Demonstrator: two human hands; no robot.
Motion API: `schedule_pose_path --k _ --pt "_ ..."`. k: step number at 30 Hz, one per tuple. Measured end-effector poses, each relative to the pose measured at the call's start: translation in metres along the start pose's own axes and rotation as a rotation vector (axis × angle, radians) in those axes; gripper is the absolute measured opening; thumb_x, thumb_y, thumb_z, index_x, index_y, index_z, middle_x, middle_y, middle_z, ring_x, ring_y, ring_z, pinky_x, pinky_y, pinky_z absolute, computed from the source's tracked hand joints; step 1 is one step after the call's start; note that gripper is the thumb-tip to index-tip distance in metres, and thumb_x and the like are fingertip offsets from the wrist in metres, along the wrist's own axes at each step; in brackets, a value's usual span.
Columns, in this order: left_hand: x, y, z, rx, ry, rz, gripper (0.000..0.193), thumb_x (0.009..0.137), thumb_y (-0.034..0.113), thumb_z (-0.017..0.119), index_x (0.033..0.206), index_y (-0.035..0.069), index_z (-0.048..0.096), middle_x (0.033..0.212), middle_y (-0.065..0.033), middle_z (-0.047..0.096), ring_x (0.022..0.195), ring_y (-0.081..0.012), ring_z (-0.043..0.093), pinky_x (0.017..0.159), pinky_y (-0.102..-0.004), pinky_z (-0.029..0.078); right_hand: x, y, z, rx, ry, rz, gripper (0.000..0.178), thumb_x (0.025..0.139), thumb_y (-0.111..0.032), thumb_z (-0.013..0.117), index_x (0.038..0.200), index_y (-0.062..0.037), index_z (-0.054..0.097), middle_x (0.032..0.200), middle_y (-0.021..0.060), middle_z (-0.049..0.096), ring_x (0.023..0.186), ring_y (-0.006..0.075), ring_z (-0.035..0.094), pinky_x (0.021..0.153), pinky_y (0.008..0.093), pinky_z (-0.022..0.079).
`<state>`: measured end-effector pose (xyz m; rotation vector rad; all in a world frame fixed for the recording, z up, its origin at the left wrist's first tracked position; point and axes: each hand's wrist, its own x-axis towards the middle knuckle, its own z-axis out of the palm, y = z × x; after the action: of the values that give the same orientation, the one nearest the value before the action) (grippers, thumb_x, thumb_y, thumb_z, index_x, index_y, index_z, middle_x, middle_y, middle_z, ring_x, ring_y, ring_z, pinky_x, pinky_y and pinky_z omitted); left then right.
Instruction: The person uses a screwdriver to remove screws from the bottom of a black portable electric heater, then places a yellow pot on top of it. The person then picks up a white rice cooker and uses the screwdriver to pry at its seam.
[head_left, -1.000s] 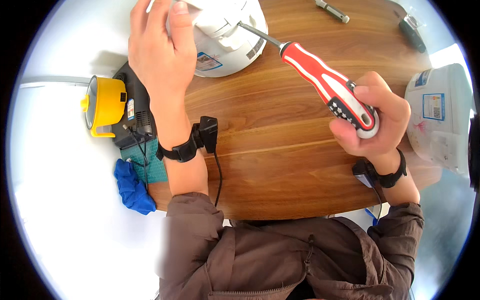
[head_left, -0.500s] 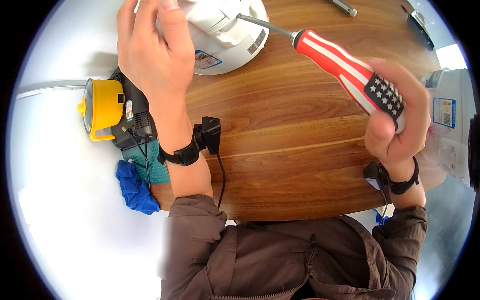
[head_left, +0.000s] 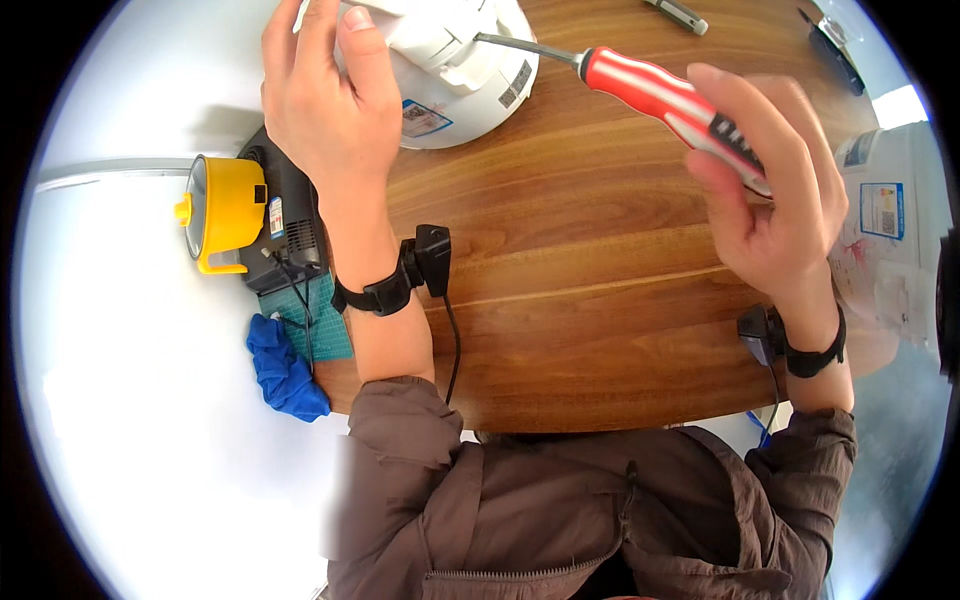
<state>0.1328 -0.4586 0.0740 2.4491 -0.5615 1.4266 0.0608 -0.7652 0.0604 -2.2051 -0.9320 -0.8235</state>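
Note:
A white, rounded appliance [head_left: 465,105] with labels on its side stands at the top edge, only partly in view. My left hand [head_left: 335,115] lies against its left side, fingers stretched and thumb apart; some fingertips are cut off by the picture's edge. My right hand [head_left: 785,185] has its fingers and thumb around the handle of a screwdriver [head_left: 640,82], red and white striped with a dark end. The metal shaft points left, and its tip meets a recess in the appliance's white casing. How deep the tip sits I cannot tell.
A yellow lidded pot [head_left: 232,205] stands beside a black device [head_left: 290,225] with cables. Below are a green cutting mat [head_left: 328,325] and a blue cloth [head_left: 285,375]. A grey pen-like tool [head_left: 682,15] lies far back. At right is a whitish container [head_left: 885,260].
My right hand has shifted up and left along the handle, its fingers re-placed and less curled. The screwdriver's handle lies slightly higher. My left hand sits a little further right in view.

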Motion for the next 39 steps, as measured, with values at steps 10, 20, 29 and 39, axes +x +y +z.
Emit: schedule_pose_path --k 10,20,29,39 --pt "-0.002 -0.002 0.001 0.049 0.001 0.002 0.039 0.104 0.017 0.048 0.131 0.001 0.071 0.136 -0.0246 0.066 0.124 -0.0412 0.065 0.106 -0.0431 0.050 -0.010 0.002 0.002 0.122 -0.036 0.337 0.044 0.089 -0.015 0.084 0.128 -0.0036 0.068 0.125 0.0179 0.069 0.100 0.0247 0.068 0.080 0.0330 0.057" --pt "-0.001 -0.002 0.002 0.038 0.017 -0.009 0.039 0.106 0.021 0.048 0.132 0.004 0.071 0.136 -0.0242 0.066 0.123 -0.0415 0.065 0.104 -0.0434 0.051 -0.009 0.004 0.005 0.194 0.023 0.139 0.056 0.091 -0.015 0.085 0.137 0.0020 0.058 0.114 0.0163 0.072 0.080 0.0166 0.067 0.076 0.0298 0.056" --pt "0.000 -0.001 0.000 0.053 0.015 -0.034 0.038 0.106 0.021 0.049 0.133 0.004 0.071 0.136 -0.0236 0.066 0.122 -0.0412 0.066 0.103 -0.0428 0.052 -0.002 0.013 0.021 0.089 0.180 -0.131 0.060 0.098 -0.028 0.077 0.142 0.0032 0.053 0.107 0.0127 0.070 0.079 0.0138 0.067 0.072 0.0253 0.053" --pt "0.001 -0.003 0.002 0.027 0.033 -0.012 0.038 0.106 0.021 0.048 0.132 0.003 0.071 0.136 -0.0245 0.066 0.122 -0.0420 0.066 0.102 -0.0430 0.053 -0.012 0.005 0.015 0.318 0.139 0.312 0.047 0.108 -0.020 0.060 0.148 0.0015 0.048 0.106 0.0074 0.069 0.069 0.0048 0.058 0.062 0.0168 0.045"
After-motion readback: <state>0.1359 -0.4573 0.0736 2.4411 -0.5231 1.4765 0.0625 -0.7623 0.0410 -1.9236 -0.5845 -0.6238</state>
